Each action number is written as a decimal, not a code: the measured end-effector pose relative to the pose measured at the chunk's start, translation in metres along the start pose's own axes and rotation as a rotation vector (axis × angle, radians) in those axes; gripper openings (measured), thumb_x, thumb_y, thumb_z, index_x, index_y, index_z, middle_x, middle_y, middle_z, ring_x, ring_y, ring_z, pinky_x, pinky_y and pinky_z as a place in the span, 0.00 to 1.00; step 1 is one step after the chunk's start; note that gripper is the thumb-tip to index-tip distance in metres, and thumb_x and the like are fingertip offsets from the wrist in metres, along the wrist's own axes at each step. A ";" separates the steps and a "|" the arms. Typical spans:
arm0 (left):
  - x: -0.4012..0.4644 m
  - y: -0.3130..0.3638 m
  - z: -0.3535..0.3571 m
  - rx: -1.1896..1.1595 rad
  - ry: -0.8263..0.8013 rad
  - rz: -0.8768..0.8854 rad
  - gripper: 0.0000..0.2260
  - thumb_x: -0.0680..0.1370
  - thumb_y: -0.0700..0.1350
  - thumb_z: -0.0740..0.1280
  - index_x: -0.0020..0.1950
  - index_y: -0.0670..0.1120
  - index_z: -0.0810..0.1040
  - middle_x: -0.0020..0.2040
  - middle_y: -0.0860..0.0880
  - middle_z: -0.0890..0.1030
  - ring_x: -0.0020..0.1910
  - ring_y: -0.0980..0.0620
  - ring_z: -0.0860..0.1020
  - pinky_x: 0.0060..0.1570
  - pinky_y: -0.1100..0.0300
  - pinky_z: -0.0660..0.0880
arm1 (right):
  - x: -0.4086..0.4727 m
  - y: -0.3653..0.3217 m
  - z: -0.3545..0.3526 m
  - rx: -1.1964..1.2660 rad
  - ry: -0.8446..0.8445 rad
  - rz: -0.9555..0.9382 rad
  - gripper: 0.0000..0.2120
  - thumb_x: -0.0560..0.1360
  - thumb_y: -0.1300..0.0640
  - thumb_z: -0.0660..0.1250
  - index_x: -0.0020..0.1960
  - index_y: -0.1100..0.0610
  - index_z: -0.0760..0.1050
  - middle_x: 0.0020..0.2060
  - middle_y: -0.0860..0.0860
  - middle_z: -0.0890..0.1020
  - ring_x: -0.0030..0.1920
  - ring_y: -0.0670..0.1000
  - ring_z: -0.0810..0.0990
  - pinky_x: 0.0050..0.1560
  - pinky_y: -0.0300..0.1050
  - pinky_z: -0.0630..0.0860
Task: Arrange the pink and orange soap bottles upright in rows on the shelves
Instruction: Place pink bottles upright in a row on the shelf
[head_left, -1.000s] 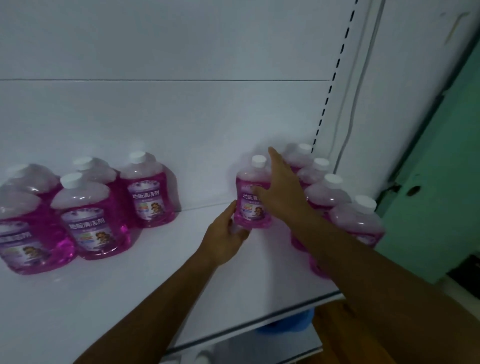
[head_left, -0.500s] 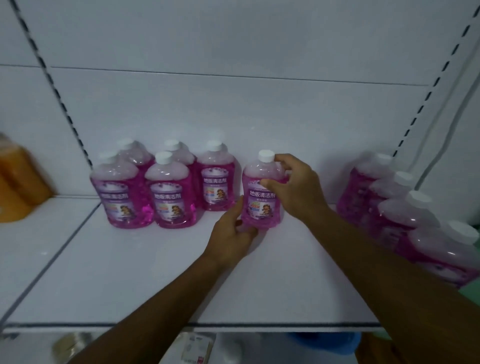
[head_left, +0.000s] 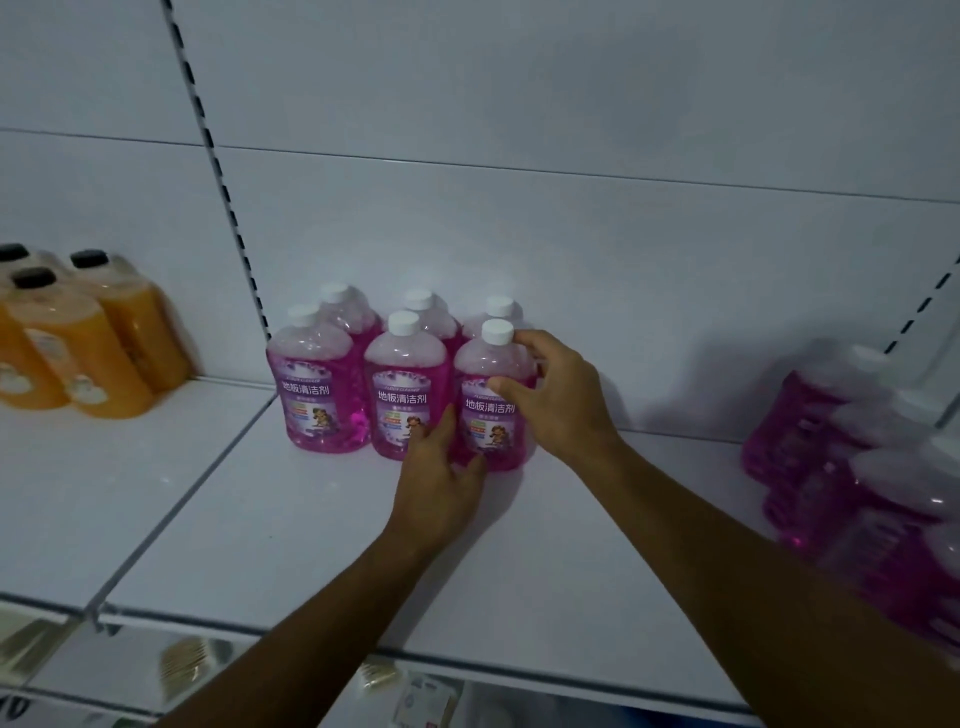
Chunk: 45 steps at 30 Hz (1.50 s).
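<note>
- Fingers of the right hand: curled round the shoulder and neck of the held pink bottle, index finger tip beside its white screw cap, thumb pressed on the upper edge of the label.
- Left hand: fingers curled round the lower left side of the same bottle, thumb against its base at the front.
- Held pink bottle: clear plastic, rounded shoulders, flat-fronted body, filled to the shoulder with translucent magenta liquid; purple-and-white printed label with Chinese characters; upright on the shelf, at the right end of the front row, touching its neighbour.
- Front row, further left: middle pink bottle and left pink bottle, same shape, cap and label, upright, side by side.
- Back row: three more white-capped pink bottles directly behind, close to the rear panel, mostly hidden.
- Shelf: smooth white board with a dark front lip; a seam divides it from the bay to the left.
- Slotted upright: white strip with dark punched slots, running up the back panel.
- Orange bottles: left bay, black caps, cloudy orange liquid, pale labels, upright and grouped.
- Loose pink bottles: right edge of the shelf, blurred, crowded in a line, well apart from the arranged block.
</note>
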<state>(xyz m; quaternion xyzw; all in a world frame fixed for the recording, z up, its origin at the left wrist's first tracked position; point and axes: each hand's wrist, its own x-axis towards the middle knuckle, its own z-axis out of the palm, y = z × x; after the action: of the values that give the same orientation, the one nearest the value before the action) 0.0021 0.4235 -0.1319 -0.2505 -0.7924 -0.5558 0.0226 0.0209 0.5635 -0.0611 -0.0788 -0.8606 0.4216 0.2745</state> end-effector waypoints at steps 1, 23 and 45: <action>0.000 -0.001 0.000 0.007 0.000 -0.002 0.27 0.73 0.45 0.65 0.72 0.51 0.69 0.64 0.52 0.76 0.62 0.51 0.75 0.63 0.49 0.74 | 0.001 0.001 0.001 -0.024 0.002 -0.002 0.24 0.69 0.56 0.77 0.64 0.53 0.75 0.55 0.52 0.82 0.53 0.51 0.80 0.55 0.49 0.79; -0.039 0.010 -0.002 0.341 -0.307 0.108 0.16 0.78 0.49 0.67 0.63 0.44 0.76 0.61 0.47 0.78 0.59 0.48 0.76 0.55 0.60 0.69 | -0.096 -0.027 -0.037 -0.243 0.057 0.212 0.36 0.76 0.40 0.63 0.78 0.52 0.53 0.74 0.54 0.64 0.69 0.55 0.69 0.66 0.53 0.71; -0.139 0.140 0.113 -0.096 -0.680 0.180 0.29 0.78 0.43 0.67 0.76 0.51 0.60 0.72 0.51 0.68 0.66 0.50 0.70 0.57 0.61 0.69 | -0.243 -0.002 -0.229 -0.477 0.456 0.344 0.35 0.74 0.50 0.71 0.75 0.55 0.59 0.72 0.53 0.65 0.71 0.53 0.63 0.69 0.49 0.62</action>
<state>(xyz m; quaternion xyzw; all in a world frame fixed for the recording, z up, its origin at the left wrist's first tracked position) 0.2104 0.5086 -0.0972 -0.4908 -0.7025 -0.4728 -0.2054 0.3481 0.6293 -0.0446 -0.3759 -0.8256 0.2205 0.3583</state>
